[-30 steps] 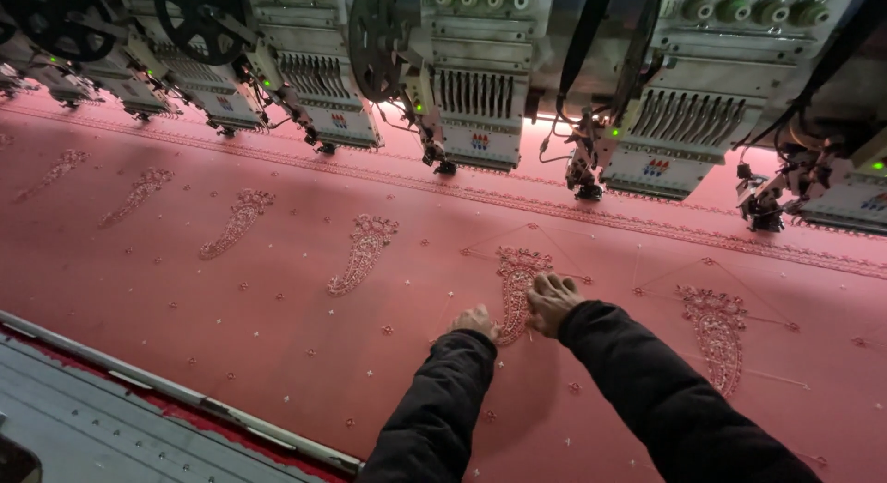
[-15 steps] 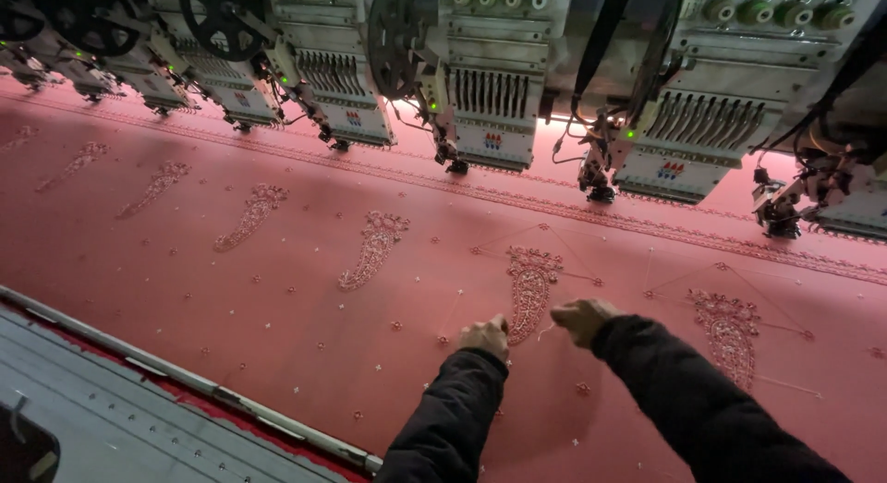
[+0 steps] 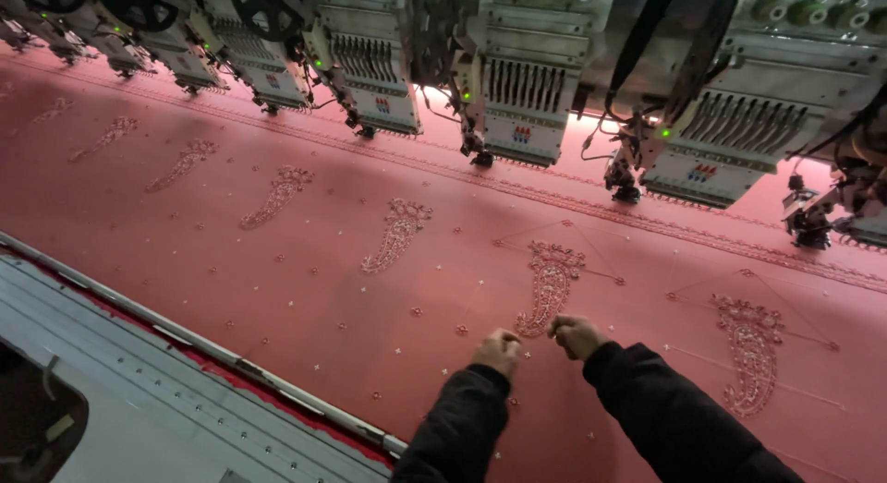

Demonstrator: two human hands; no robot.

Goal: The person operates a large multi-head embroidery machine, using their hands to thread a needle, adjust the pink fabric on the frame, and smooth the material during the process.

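There is only one view, from the camera on my head. It looks down and forward over the pink cloth (image 3: pixel 305 289), from above my arms, and is tilted a little, so the grey metal edge of the frame (image 3: pixel 185 340) runs diagonally across the lower left. My left hand (image 3: pixel 499 351) and my right hand (image 3: pixel 575 336) are low in the picture, near the camera. The row of embroidery heads (image 3: pixel 517 86) crosses the top, farther away. No second view shares this scene.
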